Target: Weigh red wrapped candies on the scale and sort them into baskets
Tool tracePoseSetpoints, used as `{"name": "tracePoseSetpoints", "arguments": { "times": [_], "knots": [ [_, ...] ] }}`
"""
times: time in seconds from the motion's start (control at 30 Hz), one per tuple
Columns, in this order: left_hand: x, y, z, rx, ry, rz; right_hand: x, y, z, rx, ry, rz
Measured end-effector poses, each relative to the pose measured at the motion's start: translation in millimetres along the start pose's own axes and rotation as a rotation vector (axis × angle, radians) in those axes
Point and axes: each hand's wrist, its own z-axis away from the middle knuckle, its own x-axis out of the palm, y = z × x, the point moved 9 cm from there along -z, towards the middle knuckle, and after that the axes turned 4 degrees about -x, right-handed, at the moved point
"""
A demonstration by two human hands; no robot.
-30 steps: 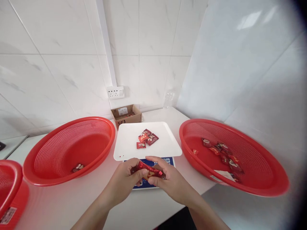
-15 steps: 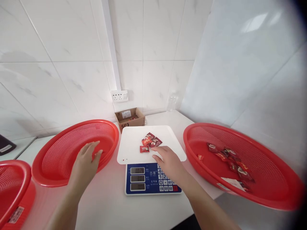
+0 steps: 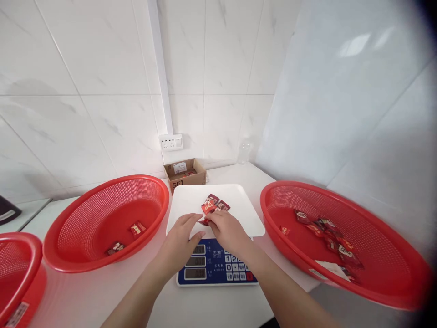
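Both our hands have come together over the scale's platform, and the left basket now shows two packets where one showed a second ago. Our right hand (image 3: 229, 233) pinches narrowly at a small red foil candy packet (image 3: 205, 222), its fingertips bent down over it. So much of the packet is hidden that we cannot tell whether the grip really has it. Our left hand (image 3: 179, 239) stands open and empty, its fingers (image 3: 189, 219) just beside that packet. Two more packets (image 3: 210, 203) lie touching on the white platform (image 3: 239, 214), close to our right fingertips. A light fingertip pinch seems best on foil this slick, lifting one packet without dragging its neighbours.

Below the platform sits the blue panel of the digital scale (image 3: 235, 269), on the white surface (image 3: 92, 296). A red mesh basket (image 3: 102, 187) on our left holds two candy packets (image 3: 137, 229). Another red mesh basket (image 3: 307, 193) on our right holds a loose scatter of packets (image 3: 327, 230), and a third basket (image 3: 20, 241) sits further left. Behind stands an SF cardboard box (image 3: 184, 175).
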Motion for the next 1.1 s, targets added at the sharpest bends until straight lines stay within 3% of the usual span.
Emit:
{"name": "tracePoseSetpoints", "arguments": {
  "times": [0.17,0.3,0.43,0.53,0.6,0.7,0.9,1.0,1.1],
  "knots": [
    [-8.4,0.9,-1.7,-0.02,0.047,0.087,-14.4,-4.7,1.9,0.003,0.056,-0.287],
    [-51.4,-28.4,4.2,-0.129,0.219,0.042,-20.1,16.8,-8.5,0.073,0.101,-0.102],
    [-99.3,-68.8,20.0,-0.285,0.378,-0.092,-9.0,29.1,-20.4,0.043,0.066,0.009],
    [-111.2,-83.0,26.5,-0.317,0.413,-0.173,1.2,29.1,-23.7,0.018,0.035,0.029],
    [-104.2,-80.7,24.7,-0.283,0.4,-0.196,4.3,26.7,-23.4,0.009,0.024,0.038],
    [-75.8,-64.3,16.4,-0.193,0.312,-0.163,1.5,21.1,-20.0,0.009,0.025,0.034],
    [-13.7,-5.3,8.8,0.024,0.07,0.019,-16.2,-7.7,-1.8,0.013,0.038,-0.15],
    [-7.0,8.5,9.5,0.057,0.039,0.087,-19.5,-16.5,6.9,0.041,0.019,-0.337],
    [-27.1,-6.0,9.6,-0.004,0.124,0.07,-19.3,-7.7,8.2,0.067,-0.002,-0.34]
  ]
}}
